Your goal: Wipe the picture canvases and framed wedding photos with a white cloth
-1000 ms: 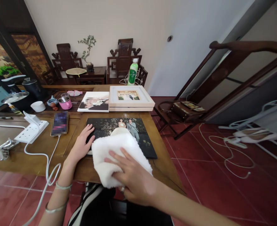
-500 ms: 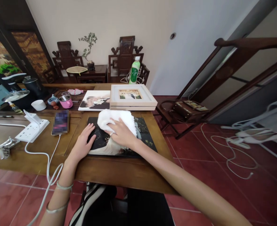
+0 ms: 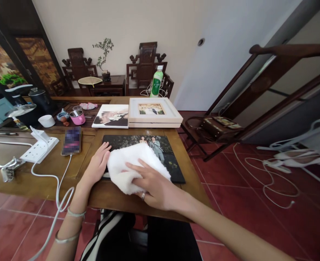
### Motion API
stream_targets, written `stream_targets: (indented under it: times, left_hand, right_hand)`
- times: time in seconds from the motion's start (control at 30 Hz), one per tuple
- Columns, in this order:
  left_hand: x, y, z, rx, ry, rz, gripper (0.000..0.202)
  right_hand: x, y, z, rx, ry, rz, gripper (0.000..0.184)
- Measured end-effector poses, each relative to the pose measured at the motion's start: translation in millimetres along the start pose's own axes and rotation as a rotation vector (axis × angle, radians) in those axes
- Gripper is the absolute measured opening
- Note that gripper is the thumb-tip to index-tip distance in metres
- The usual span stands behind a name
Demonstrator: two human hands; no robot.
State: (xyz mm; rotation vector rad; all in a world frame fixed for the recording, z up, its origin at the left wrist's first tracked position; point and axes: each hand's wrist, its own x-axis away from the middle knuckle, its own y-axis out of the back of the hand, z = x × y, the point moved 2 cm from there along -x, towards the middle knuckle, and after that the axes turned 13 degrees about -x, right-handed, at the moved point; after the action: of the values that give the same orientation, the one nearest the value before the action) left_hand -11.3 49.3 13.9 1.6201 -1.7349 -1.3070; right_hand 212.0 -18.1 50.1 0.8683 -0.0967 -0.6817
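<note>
A dark photo print (image 3: 164, 154) of a couple lies flat on the wooden table (image 3: 51, 170) in front of me. My right hand (image 3: 156, 186) presses a white fluffy cloth (image 3: 127, 165) onto the near half of the print, fingers curled over the cloth. At the print's left edge my left hand (image 3: 96, 166) rests flat with its fingers spread, holding the print in place. Silver bangles circle my left wrist.
Behind the print lie a second photo print (image 3: 111, 116) and a pale framed photo (image 3: 154, 113). A phone (image 3: 72, 140) on a white cable, a power strip (image 3: 39, 148), a pink cup (image 3: 77, 117) and a green bottle (image 3: 156, 84) stand on the table. Loose cables (image 3: 266, 174) lie on the red floor at right.
My right hand slid the cloth from the print's near edge up to its far edge, then back toward me. The left hand stayed at the print's left edge.
</note>
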Motion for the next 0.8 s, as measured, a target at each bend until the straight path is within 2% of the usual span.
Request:
stream_targets:
  times: [0.07, 0.17, 0.3, 0.37, 0.47, 0.57, 0.7, 0.8]
  left_hand:
    - [-1, -1.2, 2, -0.038, -0.037, -0.001, 0.053]
    - [-1, -2.5, 4, -0.074, -0.061, -0.005, 0.05]
    - [0, -3.0, 5, -0.083, -0.069, -0.015, 0.048]
    - [0, -2.8, 5, -0.08, -0.071, -0.02, 0.048]
    - [0, -2.8, 5, -0.079, -0.072, -0.02, 0.047]
    - [0, -3.1, 6, -0.083, -0.075, -0.018, 0.047]
    - [0, -3.7, 7, -0.087, -0.082, -0.02, 0.046]
    - [0, -3.7, 7, -0.084, -0.079, -0.018, 0.045]
  right_hand:
    - [9, 6, -6, 0.013, -0.006, -0.018, 0.038]
    - [14, 18, -29, 0.087, -0.033, -0.113, 0.035]
    - [3, 35, -63, 0.224, -0.124, -0.227, 0.032]
    - [-6, 39, -70, 0.264, -0.175, -0.244, 0.032]
    - [-15, 32, -62, 0.261, -0.204, -0.214, 0.033]
    - [-12, 13, -37, 0.214, -0.147, -0.144, 0.038]
    - [9, -6, -3, 0.152, -0.062, -0.037, 0.039]
    - [28, 0, 2, 0.129, -0.088, -0.045, 0.043]
